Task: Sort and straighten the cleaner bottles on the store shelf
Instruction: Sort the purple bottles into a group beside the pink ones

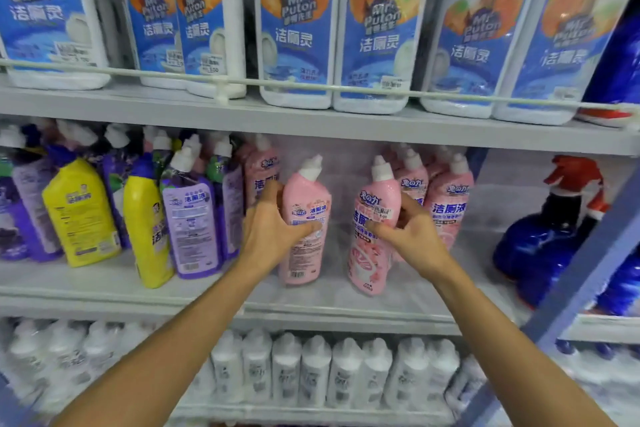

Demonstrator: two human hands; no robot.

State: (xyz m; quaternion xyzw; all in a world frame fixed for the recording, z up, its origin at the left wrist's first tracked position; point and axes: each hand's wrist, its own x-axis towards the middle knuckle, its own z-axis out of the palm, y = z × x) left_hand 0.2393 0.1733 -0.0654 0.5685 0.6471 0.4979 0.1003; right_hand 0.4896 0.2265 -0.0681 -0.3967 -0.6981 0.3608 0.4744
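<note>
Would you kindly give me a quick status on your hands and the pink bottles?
Left hand grips left pink bottle, back label outward. Right hand grips right pink bottle, front label outward. Gap between them; nothing blocking.

Grey store shelving fills the view in three tiers. The upper shelf (311, 130) has a thin white guard rail (104, 70) along its front, held by a white clip (220, 90). Behind the middle shelf (86, 284) is a pale back panel (346, 163). A blue upright (585, 284) slants down the right side. The bottom shelf (311, 416) lies below. The light is bright and even.
</note>
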